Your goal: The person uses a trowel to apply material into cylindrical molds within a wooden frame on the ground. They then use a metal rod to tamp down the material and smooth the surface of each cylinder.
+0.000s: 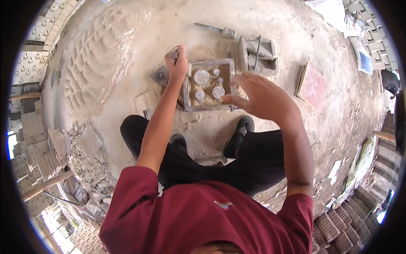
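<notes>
Gripping a grey block (174, 54) in the left hand (178, 66) beside the sand-filled frame (207, 108), holding the right hand (260, 93) open over the frame's right edge, seemingly to avoid disturbing round pieces (201, 77) spaced inside.

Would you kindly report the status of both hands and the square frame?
Left hand gripping grey block. Right hand open at right edge of square frame, contact unclear. Round discs inside. Second frame close by, upper right.

Diffuse daylight brightens the floor (347, 97), with white glare at lower left and fisheye-bent, black-rimmed edges.
</notes>
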`<state>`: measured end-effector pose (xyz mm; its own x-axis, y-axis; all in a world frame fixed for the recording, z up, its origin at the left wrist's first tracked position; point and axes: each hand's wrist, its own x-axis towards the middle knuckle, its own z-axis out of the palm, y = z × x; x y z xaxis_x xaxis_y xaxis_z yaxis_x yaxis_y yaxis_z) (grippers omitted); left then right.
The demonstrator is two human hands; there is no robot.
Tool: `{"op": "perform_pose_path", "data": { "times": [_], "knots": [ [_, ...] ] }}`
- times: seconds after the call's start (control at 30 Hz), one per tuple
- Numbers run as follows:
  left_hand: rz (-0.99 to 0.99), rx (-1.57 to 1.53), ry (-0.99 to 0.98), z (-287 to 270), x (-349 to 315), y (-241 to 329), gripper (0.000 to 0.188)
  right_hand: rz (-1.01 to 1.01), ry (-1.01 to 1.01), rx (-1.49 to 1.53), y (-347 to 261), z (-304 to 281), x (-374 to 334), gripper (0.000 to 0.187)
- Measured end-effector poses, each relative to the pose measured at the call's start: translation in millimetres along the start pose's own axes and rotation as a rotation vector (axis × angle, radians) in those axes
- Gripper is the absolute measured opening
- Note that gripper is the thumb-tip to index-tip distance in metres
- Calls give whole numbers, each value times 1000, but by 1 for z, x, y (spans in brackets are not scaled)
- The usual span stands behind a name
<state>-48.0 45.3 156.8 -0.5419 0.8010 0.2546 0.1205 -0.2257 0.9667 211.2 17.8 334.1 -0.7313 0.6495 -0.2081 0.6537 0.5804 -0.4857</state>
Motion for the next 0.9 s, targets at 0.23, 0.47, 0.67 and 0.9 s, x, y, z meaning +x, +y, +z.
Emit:
{"op": "perform_pose_path", "data": {
  "times": [0.23,0.47,0.67,0.9],
  "knots": [
    [-189,-160,-541,-44,46,-42,33,31,-74,63,11,7,33,57],
    [-68,425,-540,-22,51,14,46,-152,308,95,73,119,161,48],
    [26,49,-332,-54,51,-20,70,-41,40,524,29,151,244,32],
    [-584,825,301,-71,-91,-174,60,-76,381,707,8,151,255,49]
  ]
}}
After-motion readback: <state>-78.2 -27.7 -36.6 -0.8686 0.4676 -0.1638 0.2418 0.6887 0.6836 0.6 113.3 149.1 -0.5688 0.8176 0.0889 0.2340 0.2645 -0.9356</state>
